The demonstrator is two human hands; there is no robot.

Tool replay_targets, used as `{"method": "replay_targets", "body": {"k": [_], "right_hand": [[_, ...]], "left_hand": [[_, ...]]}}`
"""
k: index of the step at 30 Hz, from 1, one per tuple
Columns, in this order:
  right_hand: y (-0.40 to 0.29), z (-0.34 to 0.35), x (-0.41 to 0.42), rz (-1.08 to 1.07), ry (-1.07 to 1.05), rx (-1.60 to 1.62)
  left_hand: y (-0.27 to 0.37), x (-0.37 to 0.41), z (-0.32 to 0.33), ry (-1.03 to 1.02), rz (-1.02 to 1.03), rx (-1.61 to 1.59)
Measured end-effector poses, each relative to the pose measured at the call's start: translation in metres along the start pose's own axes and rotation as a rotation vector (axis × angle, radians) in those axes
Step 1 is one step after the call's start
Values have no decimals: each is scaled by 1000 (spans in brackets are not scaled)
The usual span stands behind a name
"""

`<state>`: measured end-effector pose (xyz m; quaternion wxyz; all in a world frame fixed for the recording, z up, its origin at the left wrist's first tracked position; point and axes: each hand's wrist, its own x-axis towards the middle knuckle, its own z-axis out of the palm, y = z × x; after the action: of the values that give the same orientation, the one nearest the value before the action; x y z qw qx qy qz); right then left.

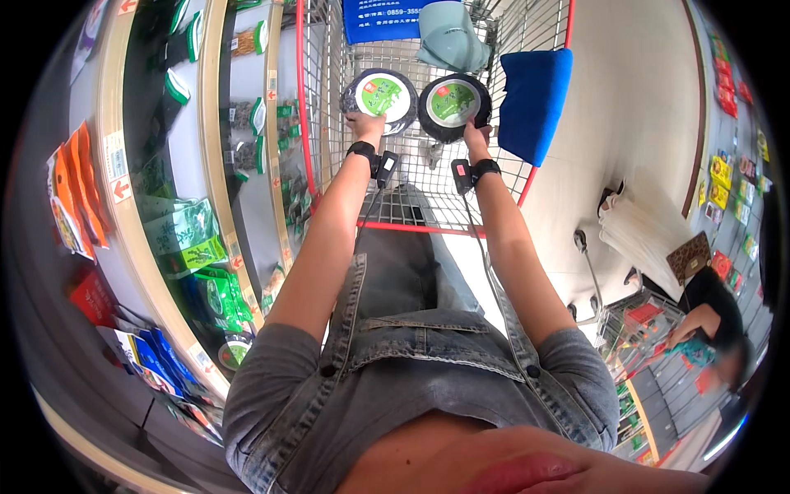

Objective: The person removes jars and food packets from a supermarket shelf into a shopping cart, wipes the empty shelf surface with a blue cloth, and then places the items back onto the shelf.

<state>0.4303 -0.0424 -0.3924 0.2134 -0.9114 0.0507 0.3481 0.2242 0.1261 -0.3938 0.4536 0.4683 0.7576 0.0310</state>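
My left hand (368, 125) grips the lower edge of a round, plastic-wrapped dark package (384, 97) with a green and white label, likely dried seaweed. A matching round package (449, 106) is in my right hand (478, 137), thumb on its label. The two packages are side by side, almost touching, over the wire basket of a shopping cart (407, 227) with a red rim. Whether they rest on the wire cannot be told. Farther along in the basket sit a pale green cap (452, 38) and a blue bag (381, 21) bearing writing.
Shelves (213, 123) of packaged dry goods run along the left. A blue cloth (534, 102) hangs over the cart's right rim. At the right, another person (710, 315) stands by a second cart (639, 327), near racks of small packets (721, 179). Cables run from my wrist straps.
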Motion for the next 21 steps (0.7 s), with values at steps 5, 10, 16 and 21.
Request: {"method": "replay_targets", "body": {"k": [5, 10, 16, 21], "right_hand": [[22, -9, 61, -169, -299, -379], [0, -65, 109, -759, -75, -437], [-125, -71, 104, -799, -790, -324], [-231, -25, 1, -1170, -1210, -294]], "left_hand": [[-18, 5, 24, -650, 207, -137], [48, -107, 28, -789, 364, -394], [83, -138, -33, -508, 752, -493], [58, -189, -145, 54, 797, -688]]}}
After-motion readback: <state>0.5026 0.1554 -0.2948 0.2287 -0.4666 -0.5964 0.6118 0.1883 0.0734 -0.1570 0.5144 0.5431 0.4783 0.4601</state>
